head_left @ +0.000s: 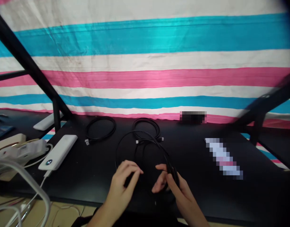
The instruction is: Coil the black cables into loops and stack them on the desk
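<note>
A black cable (126,136) arcs in a wide loop between my two hands, above the black table. My right hand (180,189) is closed around several gathered strands of it, the thumb pressed over them. At the other end of the arc, the cable runs down to the fingers of my left hand (124,181), which are bent and pinched together on it. That grip is partly hidden behind the knuckles. Beyond the held loop lie two coiled black cables, one at the left (115,126) and one in the middle (159,126), with their plugs showing.
At the left lies a white power bank (62,151) with a white cable plugged in. A white power strip (29,151) is farther left. A blurred-out flat object (224,159) rests on the right. Slanting black bars (38,75) flank the table, before a striped sheet (145,78).
</note>
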The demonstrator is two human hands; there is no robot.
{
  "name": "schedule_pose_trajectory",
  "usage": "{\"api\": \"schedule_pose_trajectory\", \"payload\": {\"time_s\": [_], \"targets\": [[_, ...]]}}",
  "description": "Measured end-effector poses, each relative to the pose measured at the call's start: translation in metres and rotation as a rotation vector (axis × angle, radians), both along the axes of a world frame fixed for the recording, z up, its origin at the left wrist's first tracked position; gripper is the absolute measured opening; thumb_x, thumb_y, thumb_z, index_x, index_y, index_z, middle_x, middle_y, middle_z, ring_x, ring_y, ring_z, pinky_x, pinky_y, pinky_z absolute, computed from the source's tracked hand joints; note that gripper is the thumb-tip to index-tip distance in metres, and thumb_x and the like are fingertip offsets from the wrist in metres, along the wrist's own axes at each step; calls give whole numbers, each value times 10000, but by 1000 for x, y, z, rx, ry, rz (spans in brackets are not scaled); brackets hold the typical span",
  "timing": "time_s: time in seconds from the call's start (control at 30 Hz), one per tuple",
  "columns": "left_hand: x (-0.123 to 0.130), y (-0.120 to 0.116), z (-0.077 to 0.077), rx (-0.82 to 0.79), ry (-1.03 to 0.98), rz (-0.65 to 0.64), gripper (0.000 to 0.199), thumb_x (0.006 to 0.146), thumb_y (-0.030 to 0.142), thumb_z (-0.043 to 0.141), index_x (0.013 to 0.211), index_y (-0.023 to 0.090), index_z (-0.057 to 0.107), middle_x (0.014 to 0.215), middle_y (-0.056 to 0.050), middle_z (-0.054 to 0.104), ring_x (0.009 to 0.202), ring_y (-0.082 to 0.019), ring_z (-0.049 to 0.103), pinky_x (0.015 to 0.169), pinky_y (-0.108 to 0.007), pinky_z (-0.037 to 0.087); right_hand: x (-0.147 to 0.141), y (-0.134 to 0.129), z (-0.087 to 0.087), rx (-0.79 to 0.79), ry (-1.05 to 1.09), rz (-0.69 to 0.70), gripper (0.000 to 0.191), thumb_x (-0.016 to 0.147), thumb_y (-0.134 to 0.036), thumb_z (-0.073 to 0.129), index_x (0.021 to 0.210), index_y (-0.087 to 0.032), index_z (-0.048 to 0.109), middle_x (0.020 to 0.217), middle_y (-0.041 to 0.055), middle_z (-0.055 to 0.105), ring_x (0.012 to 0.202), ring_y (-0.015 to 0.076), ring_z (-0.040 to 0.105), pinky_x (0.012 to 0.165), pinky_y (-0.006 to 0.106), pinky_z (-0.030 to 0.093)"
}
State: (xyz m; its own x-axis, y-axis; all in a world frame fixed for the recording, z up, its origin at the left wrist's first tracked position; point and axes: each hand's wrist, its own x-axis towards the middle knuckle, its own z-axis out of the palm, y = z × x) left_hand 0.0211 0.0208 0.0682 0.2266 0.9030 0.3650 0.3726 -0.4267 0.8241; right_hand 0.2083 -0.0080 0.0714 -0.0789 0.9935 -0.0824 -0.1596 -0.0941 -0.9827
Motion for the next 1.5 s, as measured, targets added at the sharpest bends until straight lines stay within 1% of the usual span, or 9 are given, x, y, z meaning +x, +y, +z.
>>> {"api": "schedule_pose_trajectory", "payload": {"time_s": [0.2,0.37,0.43,0.53,0.67,0.93,1.13,1.33,1.5], "targets": [[-21,13,4,412,-26,401,261,826,113,605,1041,261,595,997,-29,582,958,-168,575,850,-294,462,8,-6,4,16,50,158,417,944,-517,421,1158,-211,607,641,1,622,532,117,606,575,247,485],[-21,22,10,403,125,353,587,789,272,685,1327,277,449,1284,-111,534,1197,-268,495,965,-417,407,14,-20,5,-46,108,271,440,923,-535,458,1152,-205,638,641,11,621,451,89,553,498,217,441],[-20,24,13,331,148,307,520,801,324,668,1291,269,504,1182,-97,612,1106,-259,556,924,-408,421,16,-23,3,-56,140,261,454,909,-551,471,1133,-201,651,604,10,608,415,83,525,457,205,411],[-20,24,16,203,64,258,170,839,337,597,945,239,687,766,-28,662,749,-188,605,736,-327,455,16,-21,0,-52,163,130,497,885,-598,473,1061,-180,678,502,-7,552,352,75,476,392,185,357],[-23,22,15,11,-93,155,272,847,325,547,627,206,653,583,-6,601,562,-138,519,596,-271,434,16,-8,1,-67,180,-143,509,870,-619,476,1004,-176,687,527,-5,560,372,88,499,355,179,370],[-51,41,19,-222,-606,466,283,806,417,635,691,163,590,489,85,265,417,-49,225,382,-187,154,52,5,-3,83,64,-552,495,885,-618,438,1067,-233,691,950,80,689,768,184,675,573,275,562],[-81,58,26,-126,-837,679,228,768,352,687,722,151,588,477,103,263,386,-35,183,358,-209,102,100,-2,-4,161,77,-851,490,890,-635,403,1016,-247,674,875,44,661,726,183,660,525,293,523],[-93,60,28,-141,-904,730,212,778,344,681,736,165,577,455,102,265,384,-46,173,369,-253,97,117,-11,16,137,162,-1143,403,920,-551,423,841,-258,689,784,24,589,676,143,624,527,291,489],[-84,49,40,-9,-837,726,238,787,309,667,643,188,521,488,72,236,409,-68,154,404,-296,72,115,-12,17,211,22,-1155,493,844,-677,445,872,-238,669,749,19,591,689,173,627,533,307,525]]}}
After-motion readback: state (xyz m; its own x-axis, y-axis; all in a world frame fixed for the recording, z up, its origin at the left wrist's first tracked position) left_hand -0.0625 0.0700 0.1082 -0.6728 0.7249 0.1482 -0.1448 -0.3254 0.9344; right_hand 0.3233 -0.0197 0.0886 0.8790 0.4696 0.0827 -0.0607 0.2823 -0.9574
